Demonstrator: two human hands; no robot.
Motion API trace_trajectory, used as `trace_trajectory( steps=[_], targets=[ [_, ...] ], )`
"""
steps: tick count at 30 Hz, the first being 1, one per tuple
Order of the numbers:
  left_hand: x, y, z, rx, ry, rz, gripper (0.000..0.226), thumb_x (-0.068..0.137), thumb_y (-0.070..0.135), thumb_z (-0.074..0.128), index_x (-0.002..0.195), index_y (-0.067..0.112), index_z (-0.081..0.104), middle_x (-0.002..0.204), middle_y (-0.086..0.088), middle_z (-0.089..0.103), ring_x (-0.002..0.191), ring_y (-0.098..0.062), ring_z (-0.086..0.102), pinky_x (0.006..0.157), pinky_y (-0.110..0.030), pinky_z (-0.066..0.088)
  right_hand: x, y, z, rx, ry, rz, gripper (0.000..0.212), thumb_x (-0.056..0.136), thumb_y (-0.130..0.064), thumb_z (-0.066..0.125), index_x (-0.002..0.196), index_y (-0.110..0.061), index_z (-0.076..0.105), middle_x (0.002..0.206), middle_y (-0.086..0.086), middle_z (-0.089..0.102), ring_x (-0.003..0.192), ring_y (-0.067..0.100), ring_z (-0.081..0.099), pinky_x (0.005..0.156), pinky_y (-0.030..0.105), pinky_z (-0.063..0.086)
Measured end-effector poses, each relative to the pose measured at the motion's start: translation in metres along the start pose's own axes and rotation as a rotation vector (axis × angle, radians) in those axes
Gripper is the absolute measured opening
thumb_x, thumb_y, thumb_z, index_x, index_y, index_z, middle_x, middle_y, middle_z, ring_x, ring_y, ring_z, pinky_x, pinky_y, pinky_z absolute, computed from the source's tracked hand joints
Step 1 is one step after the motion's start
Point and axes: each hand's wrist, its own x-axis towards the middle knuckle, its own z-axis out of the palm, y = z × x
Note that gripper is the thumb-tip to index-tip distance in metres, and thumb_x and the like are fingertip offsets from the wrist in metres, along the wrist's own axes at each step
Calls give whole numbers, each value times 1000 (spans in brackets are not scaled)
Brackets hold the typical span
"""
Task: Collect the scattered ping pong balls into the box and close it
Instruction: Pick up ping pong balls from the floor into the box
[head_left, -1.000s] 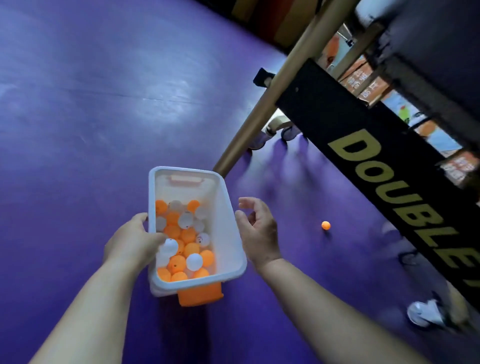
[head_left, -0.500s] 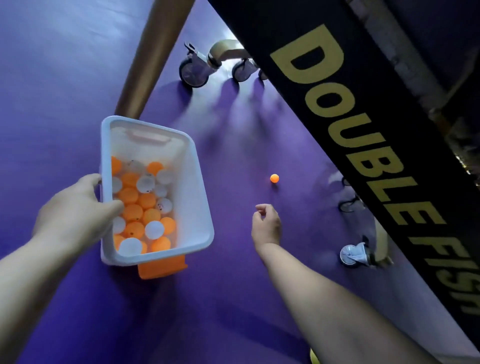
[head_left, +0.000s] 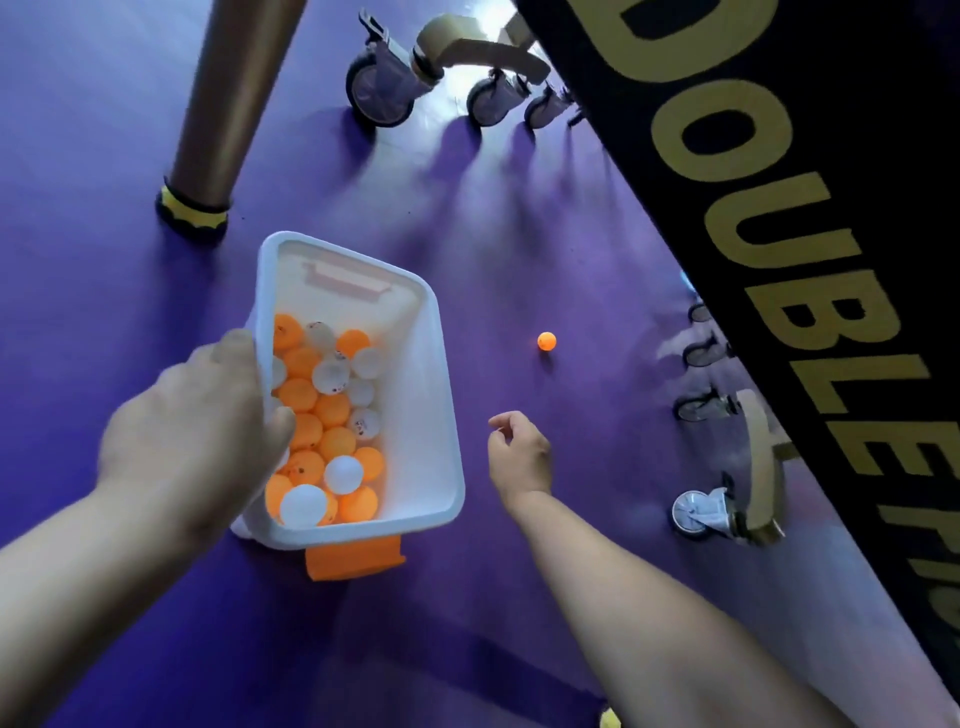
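Observation:
A white plastic box (head_left: 431, 415) with an orange latch at its near end holds several orange and white ping pong balls (head_left: 332, 410). My left hand (head_left: 192, 441) grips its left rim, thumb inside. One orange ball (head_left: 546, 341) lies on the purple floor to the right of the box. My right hand (head_left: 519, 457) hovers low over the floor below that ball, fingers loosely curled and empty, about a hand's length short of it. No lid is in view.
The black side of a ping pong table (head_left: 810, 249) with gold letters slants down the right. Its caster wheels (head_left: 379, 93) stand at the top, and another wheel (head_left: 696, 512) sits right of my right arm. A gold table leg (head_left: 218, 114) stands behind the box.
The view has dropped closer to the floor and moved in under the table. My right hand left the box and reached toward the loose orange ball. My left hand kept hold of the box.

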Motion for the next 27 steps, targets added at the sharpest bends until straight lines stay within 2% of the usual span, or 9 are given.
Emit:
trace_trajectory(
  steps=[3,7,10,13,17,20,22,24,27],
  targets=[
    [11,7,2,148,162,224,44,74,14,65,115,1,57,119,-24,59,105,-43,54,75,-49,50,21,-3,-1,-65,-12,-27,25,89,-8,45,105,-14,63,101,2,66,83,17,53,68,23,40],
    [27,27,5,222,166,508,26,75,18,49,95,9,65,89,-13,67,88,-36,57,71,-44,48,57,-7,3,-168,-16,-62,25,89,-8,45,106,-13,63,104,5,68,86,21,56,70,25,42],
    [35,27,21,233,128,609,15,77,13,54,84,15,67,78,-5,68,80,-33,59,70,-38,44,89,-6,7,-260,-4,-93,24,90,-9,45,106,-13,63,106,7,68,95,28,61,75,29,47],
    [35,28,41,264,36,674,9,61,10,69,66,17,67,59,-4,63,63,-31,59,61,-39,48,124,2,11,-348,13,-115,25,91,-10,45,107,-12,63,110,8,66,99,31,61,79,32,48],
    [41,51,65,175,-61,732,24,46,7,79,55,18,60,48,-1,53,49,-26,55,52,-34,46,165,12,15,-488,8,-144,24,93,-14,45,110,-13,62,113,8,64,101,32,60,75,30,43],
    [53,78,85,76,40,781,14,67,16,57,76,19,67,69,-4,65,65,-28,62,57,-36,50,196,21,17,-566,4,-137,24,95,-17,46,112,-14,62,117,9,62,104,32,59,74,28,38],
    [68,91,99,55,65,833,40,74,23,33,84,25,71,88,-2,72,88,-27,67,68,-38,53,215,29,18,-614,-11,-136,24,95,-17,46,113,-13,61,120,10,60,106,32,58,75,30,39],
    [80,93,113,24,36,872,48,73,32,27,78,31,75,96,2,75,105,-23,66,82,-38,55,234,37,20,-669,-56,-150,25,95,-16,47,117,-13,59,126,11,53,111,33,54,80,33,41],
    [84,88,130,-42,-60,869,44,75,42,30,63,31,72,98,2,75,112,-21,65,89,-44,52,256,45,24,-720,-121,-143,31,95,-15,49,126,-13,52,134,12,42,119,33,48,90,37,43]
  ],
)
